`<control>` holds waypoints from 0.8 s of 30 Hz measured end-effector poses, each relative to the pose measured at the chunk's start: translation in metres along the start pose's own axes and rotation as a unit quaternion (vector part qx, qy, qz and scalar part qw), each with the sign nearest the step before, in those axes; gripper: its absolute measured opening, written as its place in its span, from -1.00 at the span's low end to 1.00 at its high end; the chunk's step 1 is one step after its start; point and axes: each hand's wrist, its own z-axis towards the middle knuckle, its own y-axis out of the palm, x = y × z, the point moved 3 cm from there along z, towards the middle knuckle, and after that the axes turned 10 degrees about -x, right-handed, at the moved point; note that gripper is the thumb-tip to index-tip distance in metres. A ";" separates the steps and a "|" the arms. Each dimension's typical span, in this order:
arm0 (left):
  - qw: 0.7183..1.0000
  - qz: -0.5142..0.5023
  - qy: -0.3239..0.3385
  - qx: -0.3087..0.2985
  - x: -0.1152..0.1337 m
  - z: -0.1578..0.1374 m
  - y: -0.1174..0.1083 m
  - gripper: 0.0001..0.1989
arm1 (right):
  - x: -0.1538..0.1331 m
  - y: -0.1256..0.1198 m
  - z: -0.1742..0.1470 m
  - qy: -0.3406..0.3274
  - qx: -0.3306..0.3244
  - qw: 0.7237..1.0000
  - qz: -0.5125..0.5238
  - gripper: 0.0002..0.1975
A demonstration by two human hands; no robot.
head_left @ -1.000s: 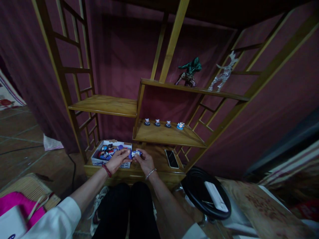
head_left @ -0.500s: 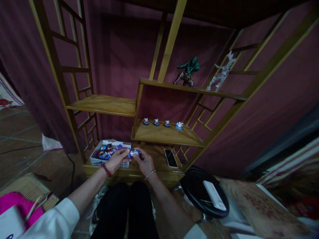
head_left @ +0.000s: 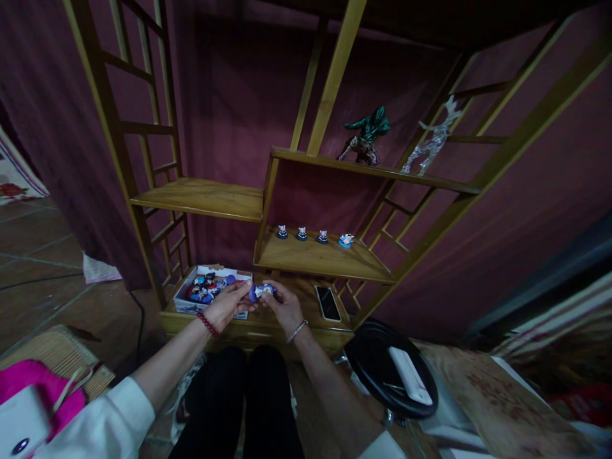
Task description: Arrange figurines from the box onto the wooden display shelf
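Observation:
Between my two hands is a small purple and white figurine (head_left: 262,291), lying on its side above the lowest shelf. My left hand (head_left: 230,306) grips its round purple base. The fingers of my right hand (head_left: 285,307) close on its other end. Just behind my left hand, a white cardboard box (head_left: 184,299) holds several colourful figurines (head_left: 206,290). On the middle shelf (head_left: 310,257) stand three similar dark-based figurines (head_left: 302,234) in a row, with a blue-based figurine (head_left: 345,240) at their right.
A phone (head_left: 327,303) lies on the lowest shelf, right of my hands. Higher up are a green-hooded statue (head_left: 370,134) and a clear deer-like figure (head_left: 433,141). A black round stool (head_left: 373,363) carrying a white object (head_left: 410,376) stands at the right.
Both hands have shifted slightly right with the figurine, and my right hand has turned a little around it. The camera view has moved slightly.

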 end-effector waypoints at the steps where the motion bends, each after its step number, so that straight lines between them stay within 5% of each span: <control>1: 1.000 -0.001 -0.001 -0.002 0.001 0.000 0.001 -0.75 | 0.000 0.000 0.000 0.003 0.001 1.000 0.004 -0.68; 7: 1.000 -0.008 -0.008 0.000 0.003 -0.004 0.004 -0.73 | -0.007 -0.002 -0.002 0.003 -0.006 1.000 0.008 -0.69; 14: 0.999 -0.029 0.015 -0.013 -0.001 0.000 0.006 -0.75 | -0.022 -0.006 -0.006 -0.037 0.002 0.994 -0.102 -0.74; 24: 0.999 -0.049 0.010 0.011 0.003 -0.002 0.017 -0.73 | -0.033 -0.009 -0.008 -0.056 0.016 0.996 -0.075 -0.73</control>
